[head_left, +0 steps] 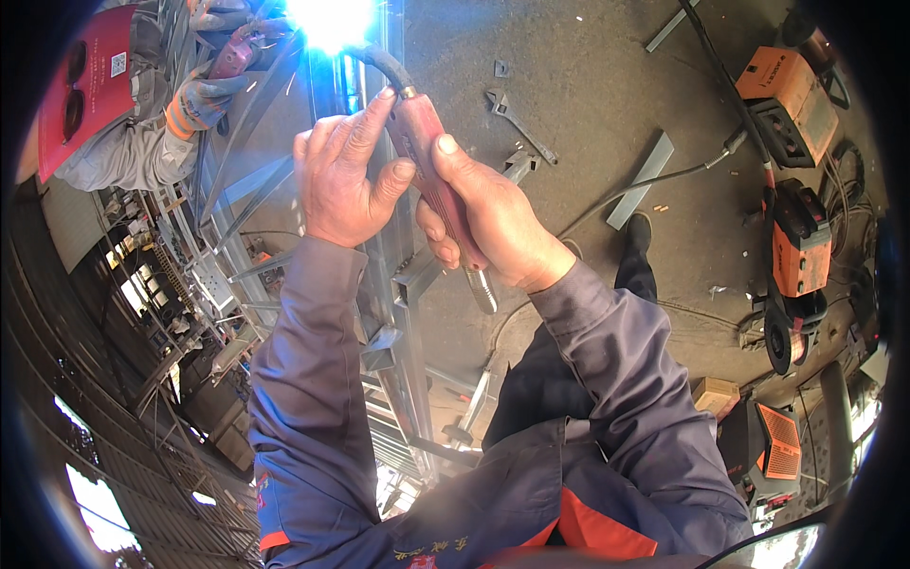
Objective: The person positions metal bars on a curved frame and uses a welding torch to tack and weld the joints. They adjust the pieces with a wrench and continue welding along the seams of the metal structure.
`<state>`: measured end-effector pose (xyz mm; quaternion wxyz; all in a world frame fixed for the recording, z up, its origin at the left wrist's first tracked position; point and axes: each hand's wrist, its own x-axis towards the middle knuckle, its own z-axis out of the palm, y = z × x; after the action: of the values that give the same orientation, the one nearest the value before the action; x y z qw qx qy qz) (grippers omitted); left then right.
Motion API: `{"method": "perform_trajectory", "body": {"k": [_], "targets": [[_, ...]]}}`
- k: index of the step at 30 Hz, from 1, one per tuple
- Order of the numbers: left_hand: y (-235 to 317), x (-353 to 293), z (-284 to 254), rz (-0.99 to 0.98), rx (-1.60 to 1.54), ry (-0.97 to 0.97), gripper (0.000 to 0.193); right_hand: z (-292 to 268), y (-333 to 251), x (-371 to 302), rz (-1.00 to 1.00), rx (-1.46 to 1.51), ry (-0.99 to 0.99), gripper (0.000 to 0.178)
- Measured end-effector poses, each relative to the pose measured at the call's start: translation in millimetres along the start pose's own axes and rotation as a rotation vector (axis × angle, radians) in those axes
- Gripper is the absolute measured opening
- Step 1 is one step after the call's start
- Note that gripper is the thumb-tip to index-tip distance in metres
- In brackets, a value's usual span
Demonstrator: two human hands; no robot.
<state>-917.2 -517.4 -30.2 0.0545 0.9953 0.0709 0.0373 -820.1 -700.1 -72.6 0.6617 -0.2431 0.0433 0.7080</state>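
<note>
My right hand [493, 223] grips the red welding torch [431, 171], left hand [346, 175] closed steadying it. The arc [327, 19] burns on the steel frame [379, 275]; that seam is unfinished.

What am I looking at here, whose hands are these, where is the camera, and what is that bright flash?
This is one wide fisheye picture from a camera worn on a person's head, looking down, so straight edges bend near the rim. The two bare hands belong to the wearer. The right hand grips a red-handled welding torch; the left hand steadies it near the neck. The white glare sits at the torch's tip, on a grey metal frame. At upper left another person's gloved hand is at the same frame. On the concrete floor lie an adjustable wrench, a flat metal bar and orange welding machines with cables.
</note>
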Motion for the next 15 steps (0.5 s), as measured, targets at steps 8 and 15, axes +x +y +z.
{"method": "perform_trajectory", "body": {"k": [8,15], "targets": [[0.1,1.5,1.5,0.004,0.004,0.01,0.069,0.7,-0.4,-0.1,-0.006,-0.006,0.005,0.063],[1.7,1.6,0.8,-0.002,0.004,0.007,0.068,0.6,-0.2,0.4,0.008,0.008,0.002,0.062]]}}
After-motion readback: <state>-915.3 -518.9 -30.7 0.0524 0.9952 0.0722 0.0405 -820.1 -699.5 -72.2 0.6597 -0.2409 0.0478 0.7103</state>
